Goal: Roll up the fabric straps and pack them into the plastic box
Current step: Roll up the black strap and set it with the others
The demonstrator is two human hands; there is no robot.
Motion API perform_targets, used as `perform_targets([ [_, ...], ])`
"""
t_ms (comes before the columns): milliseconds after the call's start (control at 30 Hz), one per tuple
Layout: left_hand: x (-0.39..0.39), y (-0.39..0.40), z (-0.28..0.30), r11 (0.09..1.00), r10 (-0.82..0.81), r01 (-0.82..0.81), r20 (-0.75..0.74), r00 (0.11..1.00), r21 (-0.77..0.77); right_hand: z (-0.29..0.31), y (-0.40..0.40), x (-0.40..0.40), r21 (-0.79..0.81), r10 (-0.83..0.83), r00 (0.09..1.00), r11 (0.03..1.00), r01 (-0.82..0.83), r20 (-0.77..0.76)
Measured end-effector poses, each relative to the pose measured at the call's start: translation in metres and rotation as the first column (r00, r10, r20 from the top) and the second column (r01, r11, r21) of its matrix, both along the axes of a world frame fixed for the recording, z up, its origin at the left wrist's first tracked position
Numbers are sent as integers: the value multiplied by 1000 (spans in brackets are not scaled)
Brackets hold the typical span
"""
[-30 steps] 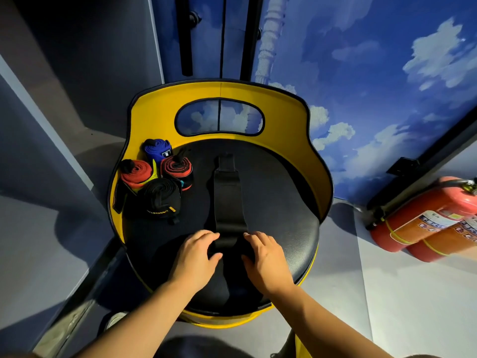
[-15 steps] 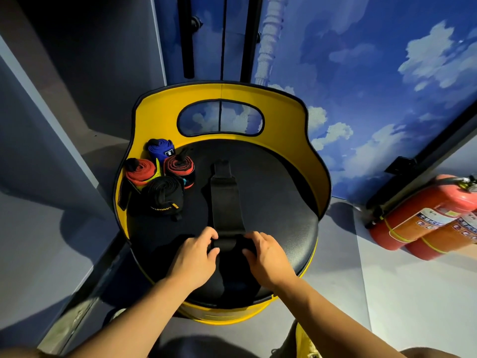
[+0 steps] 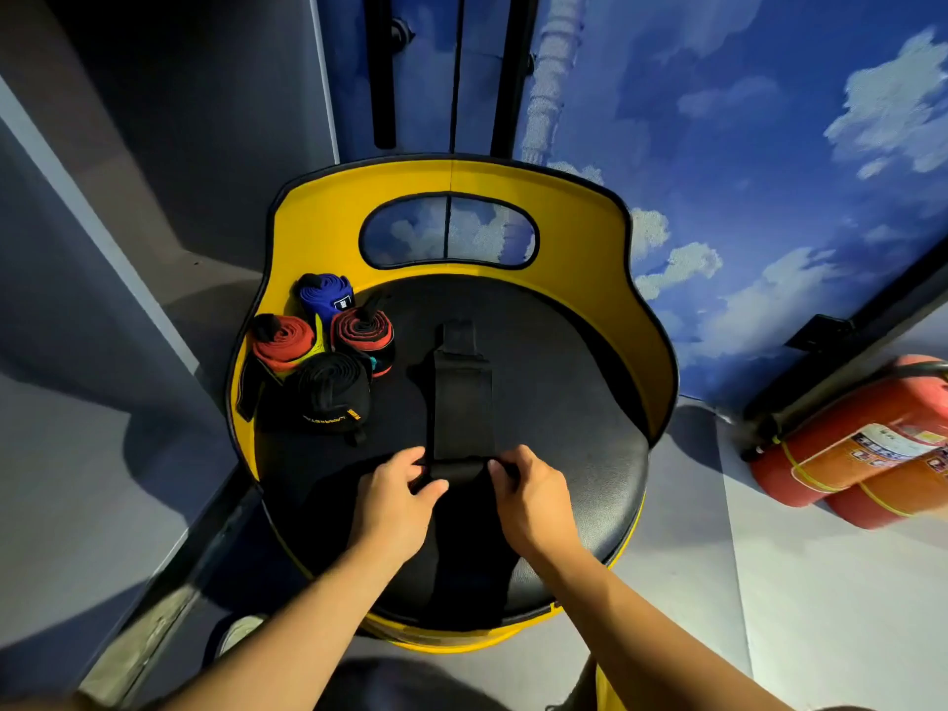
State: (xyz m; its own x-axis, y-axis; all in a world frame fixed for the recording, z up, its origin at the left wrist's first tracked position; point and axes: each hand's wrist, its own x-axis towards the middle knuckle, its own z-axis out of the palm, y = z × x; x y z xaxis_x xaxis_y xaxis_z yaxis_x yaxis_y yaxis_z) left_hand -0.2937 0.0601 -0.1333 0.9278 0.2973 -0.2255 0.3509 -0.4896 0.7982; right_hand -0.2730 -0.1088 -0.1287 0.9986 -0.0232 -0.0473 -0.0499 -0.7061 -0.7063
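While the head view is the only one we have, it shows enough: our left hand [image 3: 397, 500] and right hand [image 3: 531, 497] each pinch one end of the small roll at the near end of the black strap [image 3: 461, 402], fingers curled round it. Compared with a second ago, the roll has thickened and crept forward, and the flat length ahead of it is shorter, so we judge the rolling well under way but unfinished. The strap lies on the black seat [image 3: 564, 402] of the yellow chair [image 3: 590, 248], long axis running straight away from us, narrow tab at the far end. Four rolled straps [image 3: 328, 351] cluster at the seat's left. We see no plastic box.
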Motion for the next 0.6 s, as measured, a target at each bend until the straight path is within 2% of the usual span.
perform_targets([
  [100, 0, -4, 1, 983, 151, -154, -38, 988, -99, 0, 8, -4, 48, -46, 997, 998, 49, -66],
  [200, -3, -6, 4, 965, 205, -211, -52, 977, -154, 0, 9, -11, 89, -46, 994, 995, 54, -96],
  [333, -11, -12, 7, 982, 158, -161, -32, 987, -95, -2, 6, -17, 96, -33, 992, 994, 45, -120],
  [600, -23, -7, 15, 997, 66, -65, -24, 998, 35, 0, -9, -18, -99, 87, 988, 990, -100, -126],
])
